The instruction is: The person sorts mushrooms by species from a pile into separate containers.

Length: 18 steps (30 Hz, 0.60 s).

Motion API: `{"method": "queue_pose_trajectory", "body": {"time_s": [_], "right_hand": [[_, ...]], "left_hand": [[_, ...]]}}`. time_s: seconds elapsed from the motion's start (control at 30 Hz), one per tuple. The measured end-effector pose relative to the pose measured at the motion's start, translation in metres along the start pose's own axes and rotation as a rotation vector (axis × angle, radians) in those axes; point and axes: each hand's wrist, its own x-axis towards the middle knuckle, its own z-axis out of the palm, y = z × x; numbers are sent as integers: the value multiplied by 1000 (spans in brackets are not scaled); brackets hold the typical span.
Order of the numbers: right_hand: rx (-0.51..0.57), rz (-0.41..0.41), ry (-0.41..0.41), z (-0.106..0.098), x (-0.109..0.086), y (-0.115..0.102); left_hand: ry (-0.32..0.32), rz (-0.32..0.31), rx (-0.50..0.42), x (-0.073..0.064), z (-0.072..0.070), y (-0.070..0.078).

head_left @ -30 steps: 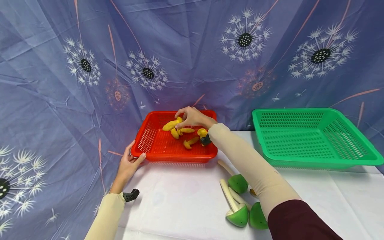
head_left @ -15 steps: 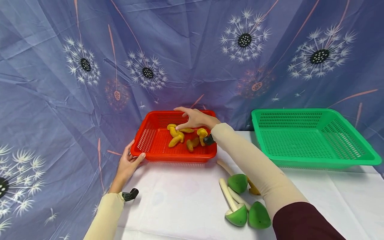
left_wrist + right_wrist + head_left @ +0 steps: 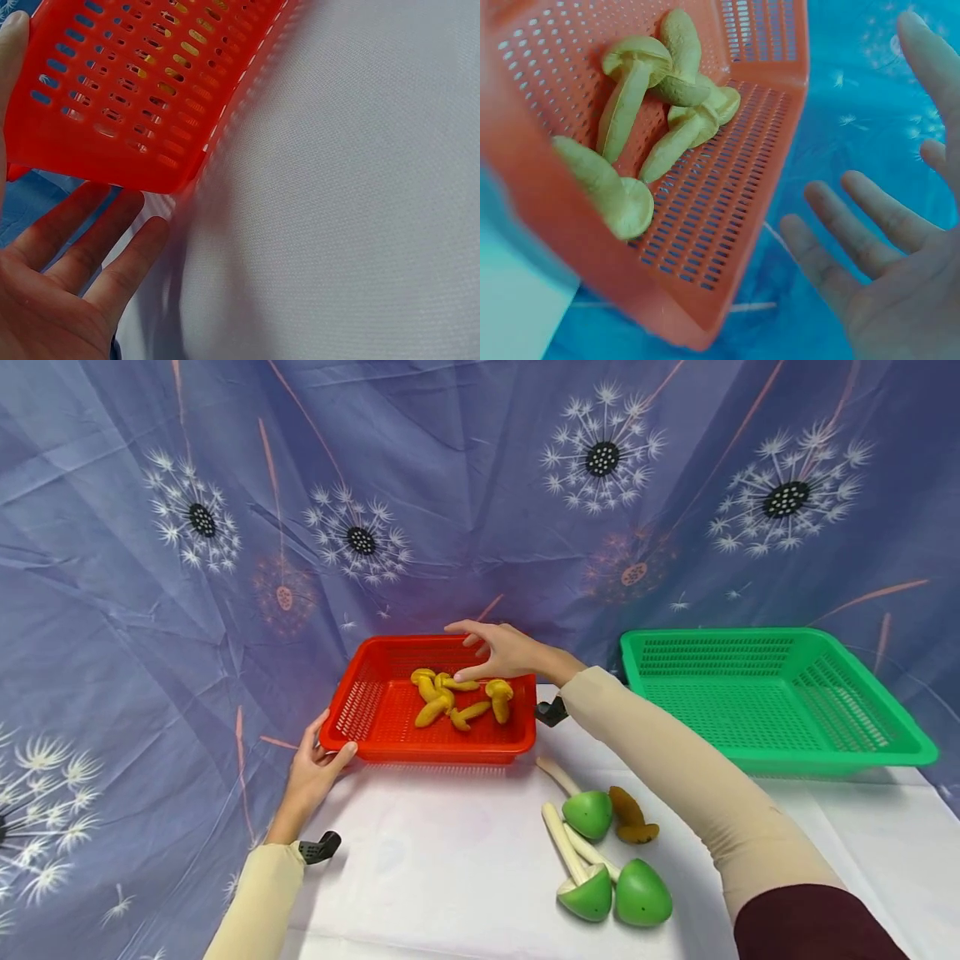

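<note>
My left hand point(image 3: 311, 777) holds the left front corner of a red plastic basket point(image 3: 431, 748), thumb on the front rim. In the left wrist view, several of its fingers point(image 3: 124, 274) reach along the basket's corner, spread apart. Several yellow toy mushrooms point(image 3: 433, 708) lie clustered in the basket, one mushroom point(image 3: 634, 82) with its cap up toward the back in the right wrist view. Over the back right of the basket hovers my right hand point(image 3: 513, 653), fingers spread and nothing in them.
On the white table point(image 3: 420, 852), three green-capped mushrooms point(image 3: 642, 893) with pale stems lie front right. Beside them is a brownish-yellow mushroom point(image 3: 632, 816). A green basket point(image 3: 825, 758) stands at the right, and a blue dandelion-print cloth point(image 3: 465, 493) hangs behind.
My right hand has let go of a yellow mushroom, which now lies among the others in the red basket. The hand has opened and drawn back to the right. My left hand stays at the corner.
</note>
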Motion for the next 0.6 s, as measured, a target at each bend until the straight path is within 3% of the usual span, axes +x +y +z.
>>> {"method": "queue_pose_trajectory", "body": {"time_s": [0.17,0.43,0.6], "right_hand": [[15,-46,47,-8,-29,-7],[29,-96,94,-12,-87,-15],[46,-112,128,-10,-120,-14]], "left_hand": [[-10,4,-18,0,0,4],[-22,-26,-49,-7,5,29],[-33,-43,-55,-9,5,29]]}}
